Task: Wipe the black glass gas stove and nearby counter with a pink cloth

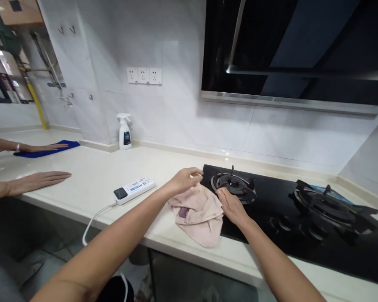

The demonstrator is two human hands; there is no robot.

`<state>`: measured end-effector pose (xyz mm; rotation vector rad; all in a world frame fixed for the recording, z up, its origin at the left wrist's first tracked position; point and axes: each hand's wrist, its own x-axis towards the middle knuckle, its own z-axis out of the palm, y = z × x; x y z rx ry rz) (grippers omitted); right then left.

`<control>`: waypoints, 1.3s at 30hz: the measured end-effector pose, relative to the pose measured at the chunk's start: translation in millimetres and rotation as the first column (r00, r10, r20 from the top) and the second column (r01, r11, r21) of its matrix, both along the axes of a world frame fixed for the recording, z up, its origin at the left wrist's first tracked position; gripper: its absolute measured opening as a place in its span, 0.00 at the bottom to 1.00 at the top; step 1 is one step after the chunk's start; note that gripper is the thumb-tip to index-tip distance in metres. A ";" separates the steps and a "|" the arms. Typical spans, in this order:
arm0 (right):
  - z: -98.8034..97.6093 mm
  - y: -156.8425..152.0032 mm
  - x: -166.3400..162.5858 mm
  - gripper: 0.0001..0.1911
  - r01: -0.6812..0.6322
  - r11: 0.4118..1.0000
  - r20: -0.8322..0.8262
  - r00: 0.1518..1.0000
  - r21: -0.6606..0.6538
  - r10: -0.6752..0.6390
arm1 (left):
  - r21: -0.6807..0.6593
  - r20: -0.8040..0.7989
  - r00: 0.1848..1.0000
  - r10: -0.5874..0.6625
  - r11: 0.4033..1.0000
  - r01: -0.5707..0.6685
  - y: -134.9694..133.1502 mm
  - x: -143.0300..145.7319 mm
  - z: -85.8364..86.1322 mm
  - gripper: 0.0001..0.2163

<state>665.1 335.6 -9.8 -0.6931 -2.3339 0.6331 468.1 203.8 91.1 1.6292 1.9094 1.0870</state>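
A crumpled pale pink cloth lies on the cream countertop, draped over the left edge of a black glass gas hob. My left hand pinches the cloth's upper edge with curled fingers. My right hand rests on the cloth's right side, fingers closed on its fabric, just in front of the left burner.
A white power strip with a cable lies left of the cloth. A white spray bottle stands by the wall. Another person's hands lie flat at far left, one on a blue cloth, the other on the counter. A black range hood hangs above.
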 end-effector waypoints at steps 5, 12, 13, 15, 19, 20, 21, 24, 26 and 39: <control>2.0 -5.1 3.1 0.19 0.068 0.985 -0.058 0.997 0.157 -0.060 | 0.073 -0.193 0.959 0.207 0.978 -0.196 4.2 -0.8 -37.1 0.18; 3.1 -7.5 0.5 0.17 -0.019 0.957 -0.273 0.957 0.290 0.102 | 0.022 -0.456 0.872 0.176 0.982 -0.187 -19.3 34.3 -67.8 0.24; 1.8 -6.3 0.2 0.17 -0.012 0.953 -0.290 0.951 0.302 0.104 | 0.023 -0.481 0.860 0.167 0.984 -0.179 -17.7 40.9 -68.4 0.25; -1.4 -3.1 0.0 0.18 0.009 0.950 -0.318 0.943 0.312 0.095 | -0.004 -0.519 0.845 0.129 0.988 -0.153 -11.9 53.0 -70.7 0.26; -5.7 2.3 1.9 0.18 0.019 0.949 -0.315 0.945 0.314 0.085 | -0.087 -0.557 0.830 0.036 0.991 -0.101 -7.5 65.1 -82.3 0.29; -6.0 2.8 2.7 0.19 0.018 0.948 -0.306 0.948 0.318 0.085 | -0.094 -0.564 0.826 0.019 0.992 -0.087 -10.5 64.6 -85.4 0.30; -6.1 2.9 3.6 0.19 0.016 0.947 -0.299 0.950 0.322 0.086 | -0.097 -0.569 0.823 0.003 0.993 -0.071 -15.3 62.7 -87.9 0.30; -5.2 1.6 5.8 0.19 0.016 0.944 -0.290 0.953 0.329 0.084 | -0.116 -0.596 0.801 -0.058 0.993 -0.014 -38.7 51.7 -92.1 0.34; -4.4 0.0 6.8 0.18 0.013 0.945 -0.289 0.953 0.328 0.087 | -0.132 -0.629 0.773 -0.089 0.991 0.007 -59.2 42.3 -92.0 0.36; 0.3 -17.4 -1.1 0.19 -0.064 0.925 -0.240 0.957 0.375 0.163 | -0.152 -0.796 0.604 0.042 0.952 -0.265 -101.5 -38.3 -84.0 0.25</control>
